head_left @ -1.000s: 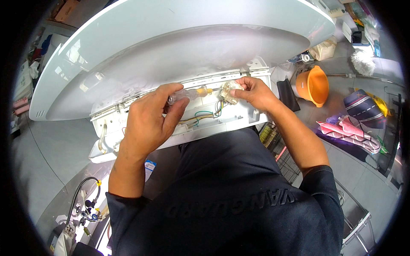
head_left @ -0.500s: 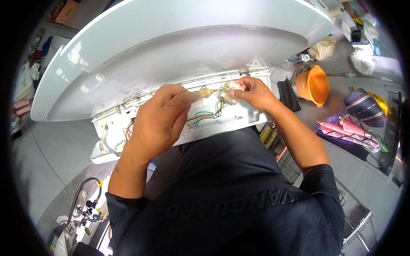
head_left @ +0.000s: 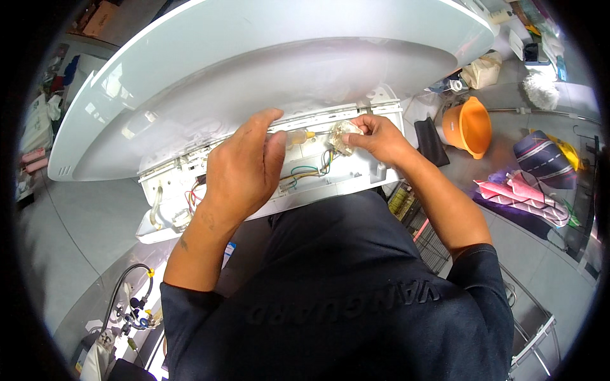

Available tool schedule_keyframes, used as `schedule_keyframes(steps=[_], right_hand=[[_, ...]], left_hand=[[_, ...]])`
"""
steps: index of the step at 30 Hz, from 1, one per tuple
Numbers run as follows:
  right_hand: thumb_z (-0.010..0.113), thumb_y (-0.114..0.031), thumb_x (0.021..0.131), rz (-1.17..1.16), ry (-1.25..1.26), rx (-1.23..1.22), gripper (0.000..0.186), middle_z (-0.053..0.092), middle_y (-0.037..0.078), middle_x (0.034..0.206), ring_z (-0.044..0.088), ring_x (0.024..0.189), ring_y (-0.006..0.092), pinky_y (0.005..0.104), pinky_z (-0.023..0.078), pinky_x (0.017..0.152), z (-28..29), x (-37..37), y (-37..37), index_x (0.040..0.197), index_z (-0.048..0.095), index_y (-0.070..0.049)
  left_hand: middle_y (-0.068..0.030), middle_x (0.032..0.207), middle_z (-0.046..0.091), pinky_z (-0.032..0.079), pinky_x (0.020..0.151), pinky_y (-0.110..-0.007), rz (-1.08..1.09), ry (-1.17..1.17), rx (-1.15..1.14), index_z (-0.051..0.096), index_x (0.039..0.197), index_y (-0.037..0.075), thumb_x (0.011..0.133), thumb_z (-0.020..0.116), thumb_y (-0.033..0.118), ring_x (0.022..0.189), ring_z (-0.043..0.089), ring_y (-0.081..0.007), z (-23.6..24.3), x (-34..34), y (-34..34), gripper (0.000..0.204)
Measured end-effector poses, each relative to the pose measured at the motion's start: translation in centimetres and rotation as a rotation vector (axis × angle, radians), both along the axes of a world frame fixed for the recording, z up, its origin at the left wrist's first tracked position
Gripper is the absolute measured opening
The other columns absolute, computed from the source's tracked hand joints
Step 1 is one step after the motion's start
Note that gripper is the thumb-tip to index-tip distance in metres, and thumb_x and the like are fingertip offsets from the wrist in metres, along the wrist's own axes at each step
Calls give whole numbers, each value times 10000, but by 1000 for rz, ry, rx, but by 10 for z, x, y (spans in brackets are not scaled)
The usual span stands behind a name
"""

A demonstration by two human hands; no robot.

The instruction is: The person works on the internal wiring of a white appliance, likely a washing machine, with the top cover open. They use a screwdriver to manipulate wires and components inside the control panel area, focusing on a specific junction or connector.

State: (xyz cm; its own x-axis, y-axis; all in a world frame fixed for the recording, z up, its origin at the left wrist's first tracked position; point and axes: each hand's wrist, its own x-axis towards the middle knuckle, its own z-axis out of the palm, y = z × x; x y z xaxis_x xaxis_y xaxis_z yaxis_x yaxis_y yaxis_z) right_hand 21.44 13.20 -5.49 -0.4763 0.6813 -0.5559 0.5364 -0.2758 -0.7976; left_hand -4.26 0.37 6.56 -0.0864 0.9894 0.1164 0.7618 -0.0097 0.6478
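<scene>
My left hand (head_left: 244, 162) is curled around the clear and yellow handle (head_left: 297, 136) of a screwdriver, thumb and index finger partly lifted. Its thin shaft reaches a small pale, translucent component (head_left: 340, 138), which my right hand (head_left: 380, 141) pinches at the right end. Both hands are over an opened white appliance body (head_left: 337, 178), with coloured wires (head_left: 305, 173) running beneath the component and a pale hose (head_left: 156, 206) at the left. The large white curved cover (head_left: 267, 63) stands raised behind them. Where the screwdriver's tip meets the component is too small to make out.
At the right are an orange bucket (head_left: 466, 127), a black pouch (head_left: 431, 143), a fluffy white duster (head_left: 541, 90), pink cloth (head_left: 521, 197) and a metal rack (head_left: 527, 330). Hoses and fittings (head_left: 133, 308) lie at the lower left. Boxes (head_left: 95, 18) are at the upper left.
My left hand has turned and shifted right along the screwdriver handle, its fingers rising and loosening since half a second ago. My right hand stays in place on the component.
</scene>
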Motion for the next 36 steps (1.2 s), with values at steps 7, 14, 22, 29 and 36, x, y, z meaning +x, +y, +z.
schedule_keyframes(steps=[7,14,22,29,36], right_hand=[[832,-226,851,10,14,40,357,726,49,878,635,765,102,270,509,726,2,0,-1,1096,720,8],[834,-211,843,6,19,32,359,730,52,880,638,760,104,271,510,720,-1,1,-1,1102,718,9],[835,-213,837,-5,29,50,347,728,59,868,638,754,109,278,513,722,2,-1,-2,1076,721,12],[824,-221,839,5,8,72,339,721,54,848,620,730,104,272,499,701,-2,2,-1,1056,723,19],[821,-217,837,-6,18,81,345,721,52,849,618,727,100,267,495,697,3,1,-3,1067,724,21]], left_hand=[[-165,1087,684,555,726,-369,-162,-107,224,596,1290,51,888,677,-29,801,700,-302,-3,2,3,418],[-191,1072,679,561,719,-387,18,24,-116,569,1336,43,922,676,57,818,701,-326,11,4,1,427],[-179,956,667,558,694,-372,-139,-131,140,578,1322,57,908,671,78,760,678,-304,-2,4,0,425],[-181,1016,643,540,674,-368,-100,36,-171,550,1348,62,874,675,40,830,667,-293,10,0,-5,491],[-196,1091,639,542,735,-423,-30,-33,-171,549,1341,69,844,673,41,882,663,-352,13,8,-3,513]])
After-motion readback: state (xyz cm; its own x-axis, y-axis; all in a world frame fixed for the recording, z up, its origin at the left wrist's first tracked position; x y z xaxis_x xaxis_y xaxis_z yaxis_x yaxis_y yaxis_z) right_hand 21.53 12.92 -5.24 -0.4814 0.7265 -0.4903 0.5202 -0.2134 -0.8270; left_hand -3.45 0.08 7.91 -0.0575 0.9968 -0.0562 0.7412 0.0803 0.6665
